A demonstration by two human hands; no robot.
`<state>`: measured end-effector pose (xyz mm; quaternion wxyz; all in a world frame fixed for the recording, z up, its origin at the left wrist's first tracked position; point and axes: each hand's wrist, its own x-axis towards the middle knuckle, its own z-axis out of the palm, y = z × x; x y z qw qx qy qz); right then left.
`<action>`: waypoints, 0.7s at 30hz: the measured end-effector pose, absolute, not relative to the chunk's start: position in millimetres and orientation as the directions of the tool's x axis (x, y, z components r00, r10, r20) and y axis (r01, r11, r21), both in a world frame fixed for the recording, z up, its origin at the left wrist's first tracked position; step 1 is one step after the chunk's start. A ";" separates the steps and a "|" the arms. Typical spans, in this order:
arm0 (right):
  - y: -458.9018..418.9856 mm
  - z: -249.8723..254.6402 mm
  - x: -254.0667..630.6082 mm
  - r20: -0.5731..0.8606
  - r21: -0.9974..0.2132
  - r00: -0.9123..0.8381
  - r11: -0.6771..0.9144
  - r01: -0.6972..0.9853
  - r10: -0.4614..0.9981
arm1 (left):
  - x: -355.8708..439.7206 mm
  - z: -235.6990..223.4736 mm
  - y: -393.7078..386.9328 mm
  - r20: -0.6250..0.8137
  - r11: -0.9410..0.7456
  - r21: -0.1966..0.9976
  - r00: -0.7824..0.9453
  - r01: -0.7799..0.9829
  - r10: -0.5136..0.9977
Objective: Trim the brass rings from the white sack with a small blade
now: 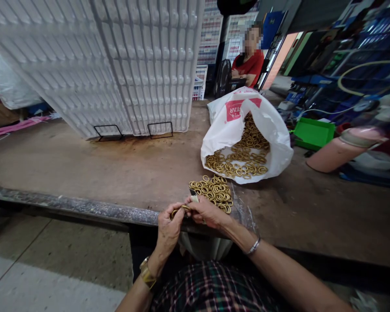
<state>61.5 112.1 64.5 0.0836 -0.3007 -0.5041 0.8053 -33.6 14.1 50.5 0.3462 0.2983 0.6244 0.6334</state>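
My left hand [169, 227] and my right hand [206, 211] meet at the near edge of a brown worktable [110, 169]. Together they pinch a brass ring [179, 209]; the right hand also grips a small tool with a pale handle [194, 198]. Just beyond my right hand lies a loose pile of brass rings [215, 191]. Farther back, an open white plastic bag [276, 134] lies on its side, with many more brass rings [247, 151] spilling toward its mouth.
A tall stack of white moulded trays [123, 65] leans on wire stands at the back left. A person in a red shirt [251, 65] sits beyond the table. A green bin [313, 133] and a pink cylinder [338, 151] lie at right.
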 end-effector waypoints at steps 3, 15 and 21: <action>111.1 61.2 62.8 -0.363 -0.896 -0.786 -0.418 0.147 0.501 | -34.8 51.9 13.2 0.036 0.002 0.998 -0.630 0.060 0.776; 105.6 67.4 60.7 -0.177 -0.957 -0.725 0.055 0.284 0.665 | -32.2 49.8 10.8 -0.099 0.065 0.995 -0.555 -0.080 0.826; 105.4 64.9 59.2 -0.148 -0.961 -0.761 0.089 0.261 0.631 | -30.4 51.4 10.4 -0.348 0.167 0.894 -0.411 -0.415 0.843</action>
